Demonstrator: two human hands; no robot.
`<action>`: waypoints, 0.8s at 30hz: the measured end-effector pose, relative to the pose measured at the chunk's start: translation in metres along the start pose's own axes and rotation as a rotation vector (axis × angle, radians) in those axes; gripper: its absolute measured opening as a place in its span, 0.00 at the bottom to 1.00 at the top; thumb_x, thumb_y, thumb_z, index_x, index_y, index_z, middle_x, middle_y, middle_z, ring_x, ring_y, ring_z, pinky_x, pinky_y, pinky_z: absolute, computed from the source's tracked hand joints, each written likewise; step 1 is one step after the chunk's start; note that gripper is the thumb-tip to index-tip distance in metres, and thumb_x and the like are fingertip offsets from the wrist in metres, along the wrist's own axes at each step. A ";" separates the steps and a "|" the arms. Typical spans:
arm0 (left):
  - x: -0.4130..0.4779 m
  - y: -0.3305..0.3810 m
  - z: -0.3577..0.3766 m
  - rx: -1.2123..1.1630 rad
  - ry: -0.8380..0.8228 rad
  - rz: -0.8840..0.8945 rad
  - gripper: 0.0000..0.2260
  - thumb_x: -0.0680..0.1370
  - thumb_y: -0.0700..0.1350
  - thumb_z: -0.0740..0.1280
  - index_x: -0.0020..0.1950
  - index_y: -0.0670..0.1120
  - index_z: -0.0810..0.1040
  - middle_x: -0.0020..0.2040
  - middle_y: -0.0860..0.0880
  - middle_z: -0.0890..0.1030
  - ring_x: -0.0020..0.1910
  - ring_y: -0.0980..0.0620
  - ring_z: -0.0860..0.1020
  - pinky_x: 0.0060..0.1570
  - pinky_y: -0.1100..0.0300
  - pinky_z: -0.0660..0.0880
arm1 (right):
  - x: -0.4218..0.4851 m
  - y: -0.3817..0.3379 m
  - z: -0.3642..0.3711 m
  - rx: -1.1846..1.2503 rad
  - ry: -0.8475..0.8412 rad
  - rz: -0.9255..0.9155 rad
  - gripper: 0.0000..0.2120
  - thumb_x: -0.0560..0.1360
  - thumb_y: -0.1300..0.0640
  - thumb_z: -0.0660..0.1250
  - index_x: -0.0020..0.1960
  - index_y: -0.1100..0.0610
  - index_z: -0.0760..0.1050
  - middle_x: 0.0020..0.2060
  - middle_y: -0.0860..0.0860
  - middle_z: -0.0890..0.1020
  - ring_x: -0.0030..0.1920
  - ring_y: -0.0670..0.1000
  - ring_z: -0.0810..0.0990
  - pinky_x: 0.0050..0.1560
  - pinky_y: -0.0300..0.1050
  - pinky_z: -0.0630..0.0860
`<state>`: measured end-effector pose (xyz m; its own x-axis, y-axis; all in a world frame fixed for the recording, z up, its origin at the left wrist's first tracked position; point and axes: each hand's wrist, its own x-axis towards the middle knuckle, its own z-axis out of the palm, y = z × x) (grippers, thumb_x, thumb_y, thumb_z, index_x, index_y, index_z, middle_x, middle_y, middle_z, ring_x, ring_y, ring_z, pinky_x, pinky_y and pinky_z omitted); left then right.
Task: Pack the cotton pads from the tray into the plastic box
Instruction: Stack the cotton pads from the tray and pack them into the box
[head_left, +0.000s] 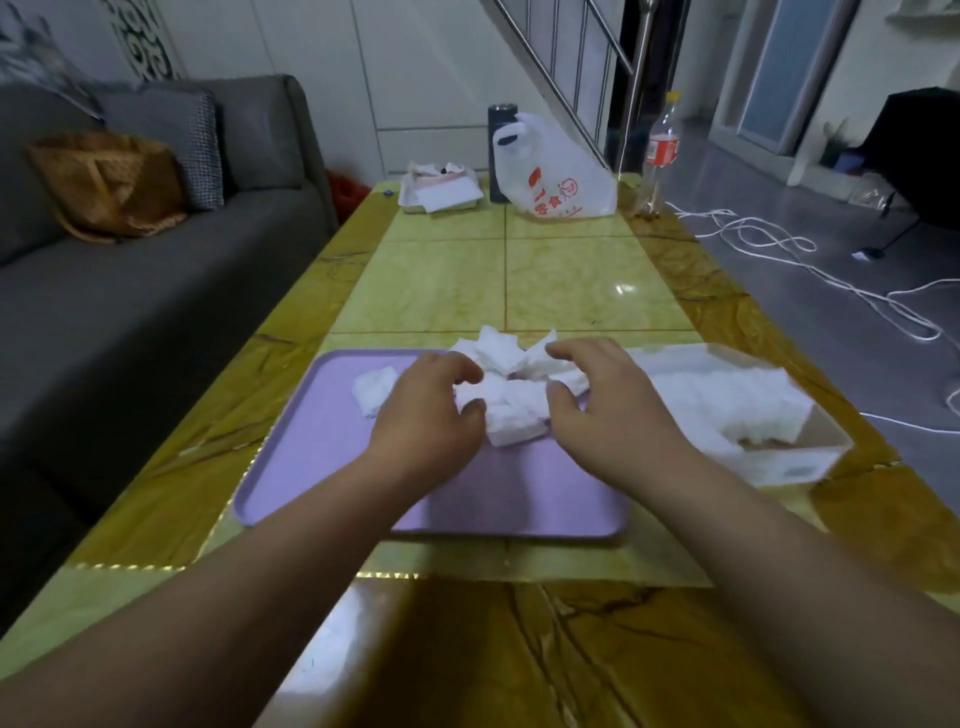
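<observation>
The left hand (426, 410) and right hand (608, 400) are curled round the cotton pads (511, 410) heaped on the tray (322, 467) at frame centre. Loosely gathered, outer pads may be shed before the plastic box (800, 457), centre right, is reached.

Both hands meet over a heap of white pads (511, 410) at the far part of a purple tray (322, 467) on the desk (571, 280). The left hand (426, 415) and right hand (613, 405) curl their fingers round the heap from either side. One pad (373, 389) lies apart, left of the left hand. Just right of the tray stands a clear box (800, 457), partly filled with pads. At the desk's far end are a bag (550, 176) and a bottle (662, 150).
</observation>
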<state>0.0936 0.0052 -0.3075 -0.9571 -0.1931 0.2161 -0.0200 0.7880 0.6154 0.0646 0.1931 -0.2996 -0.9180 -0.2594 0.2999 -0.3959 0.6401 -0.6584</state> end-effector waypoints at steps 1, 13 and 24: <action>0.006 -0.013 -0.008 0.100 -0.008 -0.030 0.15 0.76 0.46 0.70 0.63 0.52 0.78 0.64 0.50 0.77 0.61 0.46 0.76 0.62 0.51 0.73 | 0.012 -0.004 0.010 -0.006 -0.026 0.040 0.21 0.79 0.57 0.65 0.72 0.55 0.73 0.69 0.51 0.73 0.72 0.51 0.69 0.69 0.39 0.63; 0.079 -0.038 0.009 0.366 -0.441 -0.159 0.37 0.70 0.59 0.66 0.78 0.68 0.55 0.81 0.48 0.60 0.78 0.41 0.65 0.71 0.36 0.67 | 0.091 0.002 0.082 -0.410 -0.513 0.144 0.30 0.79 0.34 0.54 0.80 0.36 0.54 0.82 0.47 0.54 0.82 0.58 0.46 0.76 0.71 0.46; 0.001 -0.022 -0.007 0.180 -0.388 -0.112 0.32 0.69 0.55 0.61 0.75 0.56 0.70 0.74 0.50 0.73 0.73 0.45 0.72 0.71 0.44 0.69 | 0.023 -0.008 0.050 -0.214 -0.540 0.110 0.34 0.74 0.41 0.54 0.80 0.36 0.54 0.80 0.49 0.65 0.80 0.53 0.58 0.78 0.63 0.55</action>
<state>0.0947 -0.0168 -0.3156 -0.9831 -0.0766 -0.1662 -0.1472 0.8706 0.4695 0.0454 0.1465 -0.3219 -0.8565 -0.4788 -0.1928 -0.3364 0.8011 -0.4951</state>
